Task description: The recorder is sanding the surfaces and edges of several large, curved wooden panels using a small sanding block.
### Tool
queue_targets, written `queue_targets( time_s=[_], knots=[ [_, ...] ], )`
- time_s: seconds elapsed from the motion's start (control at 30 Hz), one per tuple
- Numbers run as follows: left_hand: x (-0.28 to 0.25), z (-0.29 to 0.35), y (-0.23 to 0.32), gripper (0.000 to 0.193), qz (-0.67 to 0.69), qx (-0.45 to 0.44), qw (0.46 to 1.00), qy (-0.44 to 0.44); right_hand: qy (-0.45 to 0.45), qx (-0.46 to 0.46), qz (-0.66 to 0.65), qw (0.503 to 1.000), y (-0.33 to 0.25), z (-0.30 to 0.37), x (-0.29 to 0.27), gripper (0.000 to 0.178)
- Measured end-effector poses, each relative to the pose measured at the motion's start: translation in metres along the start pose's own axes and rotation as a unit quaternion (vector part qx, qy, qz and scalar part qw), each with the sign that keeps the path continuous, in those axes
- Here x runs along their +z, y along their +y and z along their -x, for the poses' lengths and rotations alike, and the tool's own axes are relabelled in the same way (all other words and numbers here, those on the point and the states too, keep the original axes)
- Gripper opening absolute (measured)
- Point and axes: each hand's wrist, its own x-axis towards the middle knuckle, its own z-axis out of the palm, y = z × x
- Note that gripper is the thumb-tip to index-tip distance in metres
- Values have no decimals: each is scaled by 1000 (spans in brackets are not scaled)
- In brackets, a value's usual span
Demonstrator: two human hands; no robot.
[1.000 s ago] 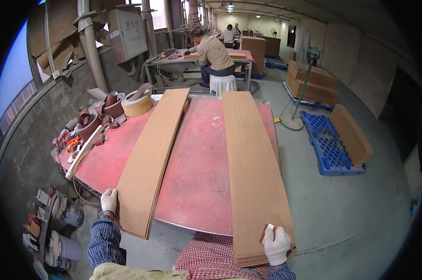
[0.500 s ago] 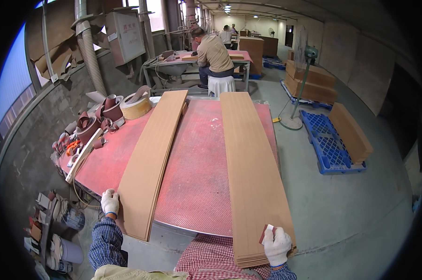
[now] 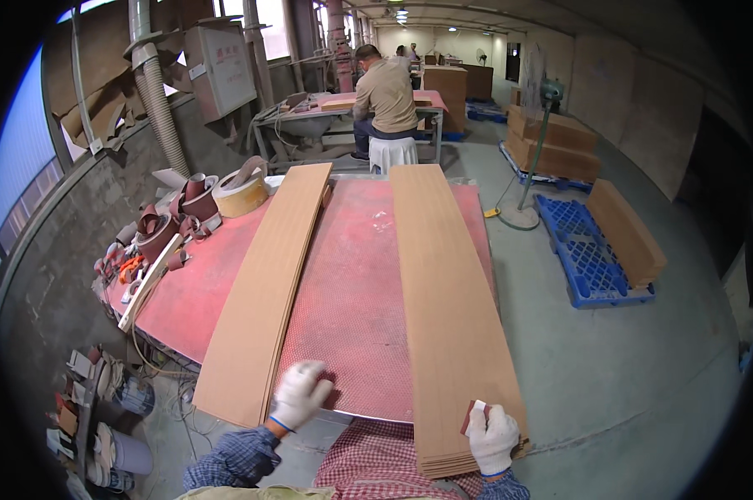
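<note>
My left hand (image 3: pixel 300 395), in a white knit glove, is over the near edge of the red mat. Its fingers are loosely apart with nothing in them, just right of the left stack of long light-brown boards (image 3: pixel 264 292). My right hand (image 3: pixel 494 441), gloved too, grips a small sanding block (image 3: pixel 475 416) with a dark red face and a white part. It rests at the near end of the right stack of boards (image 3: pixel 451 292), whose layered edges show below the hand. Both stacks lie lengthwise on the table and overhang its near edge.
Sandpaper rolls (image 3: pixel 157 236), a tape-like yellow roll (image 3: pixel 241 197) and small tools crowd the table's left side. Buckets (image 3: pixel 126 450) stand on the floor at lower left. Right of the table are a fan (image 3: pixel 550 96) and a blue pallet (image 3: pixel 589 271). A seated person (image 3: pixel 390 98) works ahead.
My left hand has left the outer edge of the left stack and moved right across its near end, to beside its inner edge. My right hand stays with the sanding block.
</note>
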Motion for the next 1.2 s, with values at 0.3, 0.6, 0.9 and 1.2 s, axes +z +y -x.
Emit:
queue_targets(
  time_s=[0.3, 0.6, 0.9, 1.2],
  knots=[
    [61, 0, 46, 37, -79, 62, 995, -22, -32, 16, -60, 998, -1, -2, -10, 31],
    [67, -13, 55, 29, -102, -30, 994, -36, 34, 71, -146, 986, 27, -20, -22, 30],
    [67, -10, 49, 27, -131, -29, 991, -18, 39, -10, -167, 985, 25, -13, -15, 27],
    [68, -12, 51, 28, -150, -44, 987, -43, 47, -57, -199, 977, 24, -18, -33, 25]
  ],
)
